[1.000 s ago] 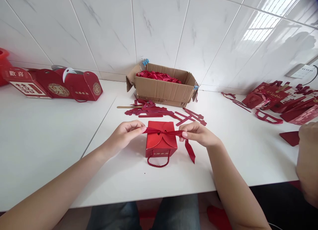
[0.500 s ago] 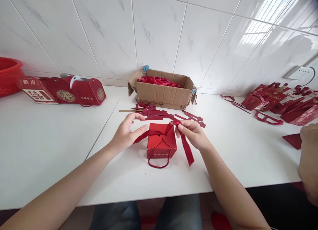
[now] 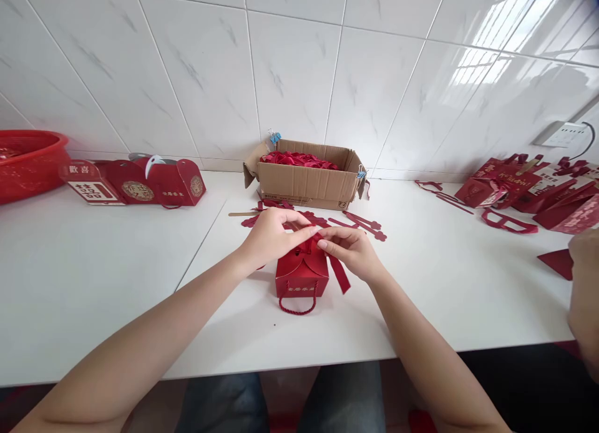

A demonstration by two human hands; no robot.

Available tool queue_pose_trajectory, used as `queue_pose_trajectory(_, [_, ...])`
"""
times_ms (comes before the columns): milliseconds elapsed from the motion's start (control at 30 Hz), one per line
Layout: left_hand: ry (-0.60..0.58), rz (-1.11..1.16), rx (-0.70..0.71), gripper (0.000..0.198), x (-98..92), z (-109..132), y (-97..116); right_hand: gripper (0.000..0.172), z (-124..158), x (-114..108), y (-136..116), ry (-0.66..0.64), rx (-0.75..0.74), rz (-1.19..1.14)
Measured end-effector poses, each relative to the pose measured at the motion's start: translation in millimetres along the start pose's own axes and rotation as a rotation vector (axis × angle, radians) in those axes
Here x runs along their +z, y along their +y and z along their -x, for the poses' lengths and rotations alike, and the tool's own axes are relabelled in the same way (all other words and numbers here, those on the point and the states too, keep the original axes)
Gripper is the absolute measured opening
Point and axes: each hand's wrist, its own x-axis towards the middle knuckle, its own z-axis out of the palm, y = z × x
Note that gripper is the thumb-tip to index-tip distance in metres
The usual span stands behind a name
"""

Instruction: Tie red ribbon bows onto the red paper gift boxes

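Observation:
A small red gift box (image 3: 302,276) with a red cord handle stands on the white table (image 3: 93,277) in front of me. A red ribbon (image 3: 340,276) crosses its top, and one end hangs down its right side. My left hand (image 3: 274,234) and my right hand (image 3: 349,251) meet above the box lid, both pinching the ribbon where it crosses. The fingers of both hands are closed on the ribbon.
A cardboard box (image 3: 306,182) of red ribbons stands by the tiled wall, with red paper strips (image 3: 358,222) scattered before it. Red gift boxes (image 3: 140,182) lie at the left beside a red basin (image 3: 25,163). More red boxes (image 3: 524,186) lie at the right. Another person's hand (image 3: 584,296) shows at the right edge.
My hands held the ribbon ends pulled apart to either side of the box. They have come together over the lid, crossing the ribbon there.

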Motion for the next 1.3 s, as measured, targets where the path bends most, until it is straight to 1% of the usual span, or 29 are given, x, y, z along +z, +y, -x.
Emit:
queue_pose_trajectory(100, [0.062,-0.042,0.006,0.025,-1.8,0,1,0.038,0,-2,0,0.072,0.067,0.094])
queue_pose_trajectory(200, [0.087,-0.072,0.045,0.029,0.4,0,2,0.048,1,-1,-4,0.059,0.130,0.189])
queue_pose_trajectory(267, [0.079,-0.080,0.076,0.031,3.5,-1,1,0.051,2,2,-7,0.036,0.133,0.213])
queue_pose_trajectory(333, [0.069,-0.092,0.100,0.033,6.4,-1,1,0.048,2,6,-8,0.017,0.119,0.229])
queue_pose_trajectory(400, [0.062,-0.106,0.111,0.034,8.5,-1,1,0.041,1,10,-6,0.006,0.093,0.235])
queue_pose_trajectory(500, [0.049,-0.099,0.112,0.031,8.9,-2,2,0.032,-1,14,-2,0.044,0.027,0.216])
queue_pose_trajectory(600, [0.061,-0.069,0.081,0.028,5.0,-2,2,0.026,-2,17,-1,0.120,-0.044,0.194])
queue_pose_trajectory(667, [0.084,-0.059,0.047,0.028,-0.8,0,-2,0.025,-1,17,-2,0.117,-0.045,0.162])
queue_pose_trajectory(700, [0.082,-0.068,0.028,0.028,-4.6,2,-4,0.026,-1,17,-4,0.098,-0.020,0.134])
queue_pose_trajectory(767, [0.027,-0.125,-0.013,0.028,-12.7,6,-11,0.027,0,16,-6,0.052,0.055,0.064])
queue_pose_trajectory(833, [-0.080,-0.216,-0.042,0.027,-19.5,11,-19,0.029,1,14,-9,0.007,0.117,0.007])
queue_pose_trajectory(900, [-0.149,-0.284,-0.054,0.027,-22.7,14,-27,0.029,2,12,-11,-0.047,0.140,-0.015])
queue_pose_trajectory(1000, [-0.143,-0.333,-0.058,0.027,-20.5,16,-33,0.028,2,8,-12,-0.131,0.171,-0.022])
queue_pose_trajectory(1100, [-0.132,-0.358,-0.037,0.025,-16.2,16,-32,0.027,1,6,-14,-0.185,0.204,-0.029])
queue_pose_trajectory(1200, [-0.166,-0.372,-0.003,0.022,-17.5,16,-28,0.024,0,7,-19,-0.170,0.254,-0.004])
queue_pose_trajectory(1300, [-0.242,-0.399,0.067,0.016,-27.9,16,-21,0.020,-1,14,-27,-0.105,0.294,0.073])
